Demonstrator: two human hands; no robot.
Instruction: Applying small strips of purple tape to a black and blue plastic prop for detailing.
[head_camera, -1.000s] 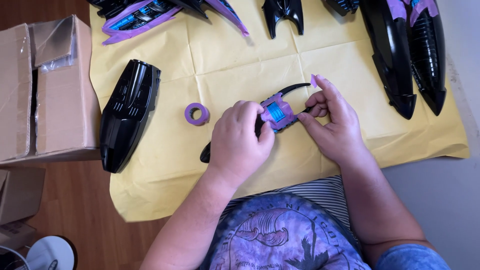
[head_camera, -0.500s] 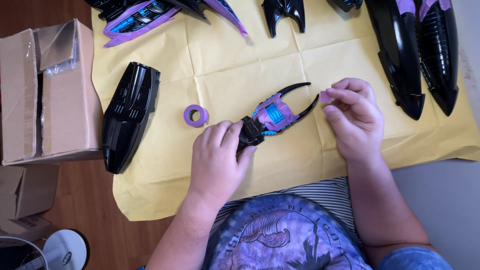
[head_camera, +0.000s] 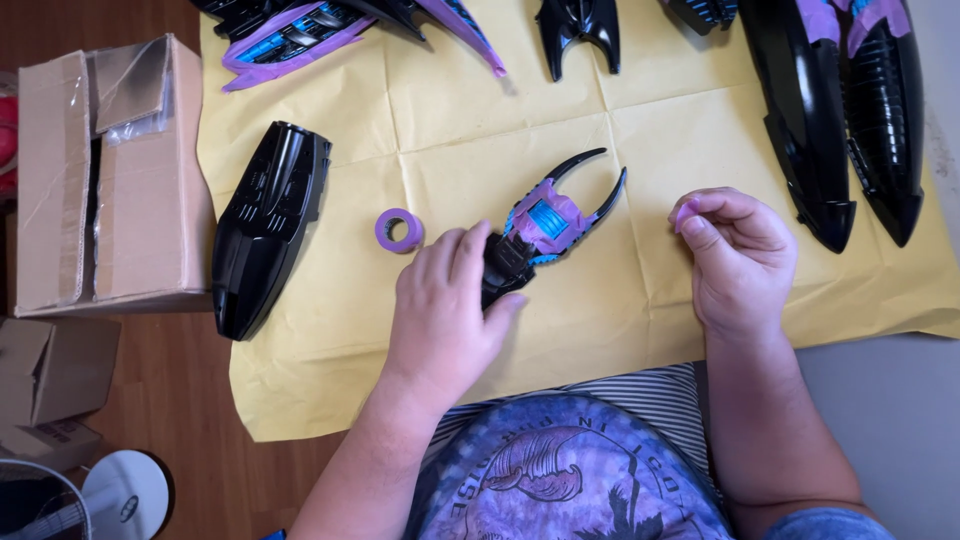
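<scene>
The forked black part (head_camera: 545, 225), masked with purple tape around a blue panel, lies mid-sheet on the yellow paper (head_camera: 640, 290); my left hand (head_camera: 445, 310) presses down over its near end, fingers curled on it; my right hand (head_camera: 740, 255), just right of it, pinches a scrap of purple tape (head_camera: 686, 212); a purple tape roll (head_camera: 398, 229) and a black shell (head_camera: 268, 225) lie left, a cardboard box (head_camera: 105, 180) beyond; long black pieces (head_camera: 845, 110) far right.

Brown cardboard box (head_camera: 105, 180) at left, smaller brown boxes (head_camera: 50, 385) below it.
</scene>
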